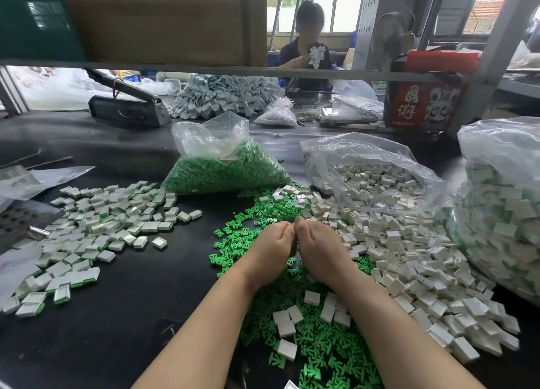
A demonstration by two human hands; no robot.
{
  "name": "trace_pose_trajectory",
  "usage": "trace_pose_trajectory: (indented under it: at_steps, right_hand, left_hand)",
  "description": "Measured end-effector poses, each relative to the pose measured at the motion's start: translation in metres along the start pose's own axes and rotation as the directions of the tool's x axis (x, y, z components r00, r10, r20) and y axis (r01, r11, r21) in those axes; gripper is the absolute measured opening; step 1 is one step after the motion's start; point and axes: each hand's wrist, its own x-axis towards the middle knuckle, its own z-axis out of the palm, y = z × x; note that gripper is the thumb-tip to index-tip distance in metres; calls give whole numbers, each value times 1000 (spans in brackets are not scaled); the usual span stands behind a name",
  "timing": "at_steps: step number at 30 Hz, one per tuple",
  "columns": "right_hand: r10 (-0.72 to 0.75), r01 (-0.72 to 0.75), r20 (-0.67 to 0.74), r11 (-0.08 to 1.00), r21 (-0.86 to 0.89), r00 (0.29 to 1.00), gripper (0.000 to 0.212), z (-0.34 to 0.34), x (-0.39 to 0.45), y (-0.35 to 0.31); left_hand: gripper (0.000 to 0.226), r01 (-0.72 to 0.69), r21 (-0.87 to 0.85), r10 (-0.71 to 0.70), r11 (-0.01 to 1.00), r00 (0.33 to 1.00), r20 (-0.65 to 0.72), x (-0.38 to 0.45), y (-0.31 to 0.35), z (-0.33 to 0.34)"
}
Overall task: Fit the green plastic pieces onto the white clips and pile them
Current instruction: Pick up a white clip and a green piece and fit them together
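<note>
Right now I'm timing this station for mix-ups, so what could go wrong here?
The finished pile lies on the same black table as the loose white clips, so unfitted clips might be counted as done. The green pieces spread under both forearms and could be swept off.

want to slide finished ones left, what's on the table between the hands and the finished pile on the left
In the head view, loose green pieces lie just left of the left hand; beyond them, bare black mat reaches the finished pile.
</note>
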Motion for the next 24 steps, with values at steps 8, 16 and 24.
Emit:
trace_pose_trajectory:
  at_steps: [8, 16, 24]
  right_hand:
    - [-6, 6, 13, 999, -45, 1000, 50, 1, 0, 2]
    - [-17, 16, 19, 998, 60, 1000, 46, -7, 0, 0]
    - [61, -151, 213, 885, 441, 975, 32, -23, 4, 5]
  left_hand:
    - [33, -9, 65, 9, 998, 1000, -9, 2, -1, 2]
    - [32, -22, -65, 24, 998, 999, 27, 0, -4, 0]
    - [29, -43, -204, 58, 978, 996, 71, -2, -7, -12]
